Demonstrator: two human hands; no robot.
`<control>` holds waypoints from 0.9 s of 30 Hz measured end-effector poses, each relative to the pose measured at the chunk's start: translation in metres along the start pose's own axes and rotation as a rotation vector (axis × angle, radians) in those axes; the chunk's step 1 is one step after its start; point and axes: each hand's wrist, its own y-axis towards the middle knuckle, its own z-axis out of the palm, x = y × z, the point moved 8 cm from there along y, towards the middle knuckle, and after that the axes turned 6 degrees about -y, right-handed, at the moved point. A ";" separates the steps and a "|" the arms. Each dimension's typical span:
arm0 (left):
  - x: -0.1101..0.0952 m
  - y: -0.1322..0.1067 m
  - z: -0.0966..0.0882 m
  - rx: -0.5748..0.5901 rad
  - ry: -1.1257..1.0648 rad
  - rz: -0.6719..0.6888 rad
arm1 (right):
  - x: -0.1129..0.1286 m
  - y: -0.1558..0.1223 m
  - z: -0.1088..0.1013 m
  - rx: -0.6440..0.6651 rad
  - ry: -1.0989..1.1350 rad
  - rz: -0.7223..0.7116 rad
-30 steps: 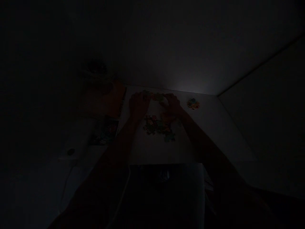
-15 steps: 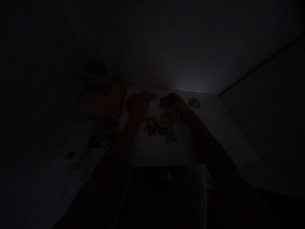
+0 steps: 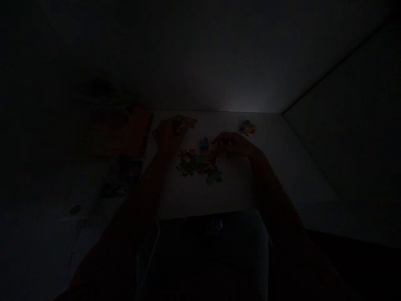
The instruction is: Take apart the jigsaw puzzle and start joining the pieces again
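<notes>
The scene is very dark. My left hand (image 3: 168, 136) rests at a small heap of loose jigsaw pieces (image 3: 188, 122), its fingers loosely spread against the heap's left side; its fingertips are hard to make out. My right hand (image 3: 233, 143) hovers over or touches the right end of a partly joined jigsaw section (image 3: 202, 164), with thumb and forefinger apart and nothing visible between them. A single bluish jigsaw piece (image 3: 204, 144) lies just left of its fingertips, above the joined section.
Another heap of jigsaw pieces (image 3: 247, 128) lies at the back right of the white table (image 3: 200, 200). At the left are an orange book or folder (image 3: 136, 131) and a dark printed picture (image 3: 123, 177). A wall stands behind the table.
My right hand has come down toward the joined section, and the bluish piece now lies free on the table. The left hand stays by its heap. The whole view has shifted slightly.
</notes>
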 end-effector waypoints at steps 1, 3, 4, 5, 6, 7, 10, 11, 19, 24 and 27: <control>0.000 0.002 0.003 -0.007 -0.046 0.039 | 0.000 -0.002 0.006 0.081 -0.008 0.010; -0.002 0.004 0.010 -0.008 -0.145 0.130 | -0.001 -0.005 0.011 0.126 0.017 0.035; -0.006 0.004 0.013 0.004 -0.192 0.197 | -0.002 -0.005 0.011 0.098 0.032 0.045; -0.011 0.003 0.015 0.012 -0.228 0.268 | -0.003 -0.003 0.011 0.052 0.039 0.057; -0.016 0.001 0.016 0.022 -0.249 0.337 | -0.004 -0.001 0.009 -0.006 0.037 0.070; -0.022 -0.002 0.017 0.040 -0.257 0.402 | -0.005 0.000 0.008 -0.070 0.031 0.083; -0.038 -0.013 0.018 0.122 -0.245 0.514 | -0.006 0.006 0.010 -0.195 0.036 0.105; -0.042 -0.016 0.019 0.156 -0.239 0.527 | -0.006 0.007 0.012 -0.208 0.048 0.109; -0.048 -0.020 0.018 0.156 -0.203 0.524 | -0.016 0.010 0.015 -0.198 0.130 0.168; -0.037 -0.012 0.009 0.010 -0.235 0.472 | -0.016 0.011 -0.008 -0.358 0.135 0.068; -0.029 -0.008 0.004 -0.053 -0.238 0.406 | -0.019 0.010 -0.012 -0.394 0.160 0.085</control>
